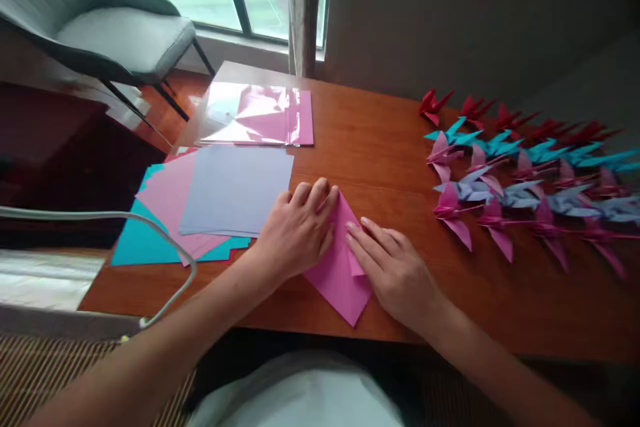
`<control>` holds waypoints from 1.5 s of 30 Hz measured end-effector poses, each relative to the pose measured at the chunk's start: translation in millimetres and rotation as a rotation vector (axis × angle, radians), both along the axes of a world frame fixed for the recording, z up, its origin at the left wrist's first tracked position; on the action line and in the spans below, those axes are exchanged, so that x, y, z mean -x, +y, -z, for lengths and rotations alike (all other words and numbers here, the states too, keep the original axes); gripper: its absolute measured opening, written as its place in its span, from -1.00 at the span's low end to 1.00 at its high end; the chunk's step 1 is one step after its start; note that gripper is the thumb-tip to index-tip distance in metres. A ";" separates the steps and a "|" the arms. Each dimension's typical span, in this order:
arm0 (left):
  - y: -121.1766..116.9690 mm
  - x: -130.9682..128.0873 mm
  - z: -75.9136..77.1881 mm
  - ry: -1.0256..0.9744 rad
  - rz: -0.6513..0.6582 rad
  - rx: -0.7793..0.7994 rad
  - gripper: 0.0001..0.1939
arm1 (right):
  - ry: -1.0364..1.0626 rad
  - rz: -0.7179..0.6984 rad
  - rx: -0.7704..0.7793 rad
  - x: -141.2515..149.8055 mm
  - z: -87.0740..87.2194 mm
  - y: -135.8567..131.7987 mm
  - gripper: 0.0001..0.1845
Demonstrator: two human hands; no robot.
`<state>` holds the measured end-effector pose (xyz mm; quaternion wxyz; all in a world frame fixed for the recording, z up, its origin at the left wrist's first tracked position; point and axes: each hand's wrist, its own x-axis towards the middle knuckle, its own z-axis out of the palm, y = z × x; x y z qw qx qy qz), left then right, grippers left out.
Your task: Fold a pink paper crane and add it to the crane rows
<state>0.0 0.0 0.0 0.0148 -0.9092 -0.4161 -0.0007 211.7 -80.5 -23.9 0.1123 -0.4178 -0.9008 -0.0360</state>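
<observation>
A folded sheet of magenta origami paper [335, 273] lies on the table in front of me, one corner pointing toward me and a narrow flap on its right side. My left hand [303, 230] is on its upper left edge, fingers curled and closed on the paper near the top corner. My right hand [393, 267] rests over the right edge with its fingers stretched out and their tips on the flap. The right thumb is hidden beneath the hand.
Loose grey-blue sheets [240, 187], pink sheets [167, 193] and turquoise sheets [133, 240] overlap at left. Behind them lies a clear packet of paper [260, 117]. Rows of folded paper cranes [453, 213] stand at right. A white cable [170, 237] crosses the left table edge; a chair [130, 40] stands beyond.
</observation>
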 end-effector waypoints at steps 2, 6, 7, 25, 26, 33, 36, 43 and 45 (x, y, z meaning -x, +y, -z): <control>0.2 -0.2 0.2 -0.004 -0.002 -0.004 -0.40 | 0.001 0.005 0.002 -0.4 -0.5 -0.4 -0.53; 0.6 -0.6 0.5 -0.001 -0.003 -0.013 -0.39 | 0.003 0.010 0.014 -0.6 -0.9 -0.8 -0.53; 0.8 -0.7 0.6 0.001 -0.003 -0.015 -0.39 | 0.004 0.011 0.017 -0.5 -0.9 -0.7 -0.53; -30.2 5.7 1.8 -0.162 0.225 0.049 -0.54 | 0.044 0.022 0.002 1.6 -0.3 0.5 -0.55; -30.4 5.8 3.7 -0.165 0.218 0.069 -0.53 | 0.046 0.023 0.008 1.9 -0.3 0.9 -0.55; -31.4 6.1 9.9 -0.185 0.174 0.128 -0.50 | 0.132 0.010 0.111 -2.7 -8.3 -0.5 -0.52; -31.7 6.9 9.0 -0.175 0.170 0.140 -0.49 | 0.357 0.019 0.207 -8.3 -12.8 -1.3 -0.43; -31.7 7.7 7.3 -0.120 0.188 0.134 -0.49 | 0.651 0.355 0.297 5.5 -11.0 48.1 -0.85; -31.8 7.6 6.9 -0.099 0.190 0.127 -0.48 | 0.588 0.369 0.289 12.9 -8.7 68.7 -0.91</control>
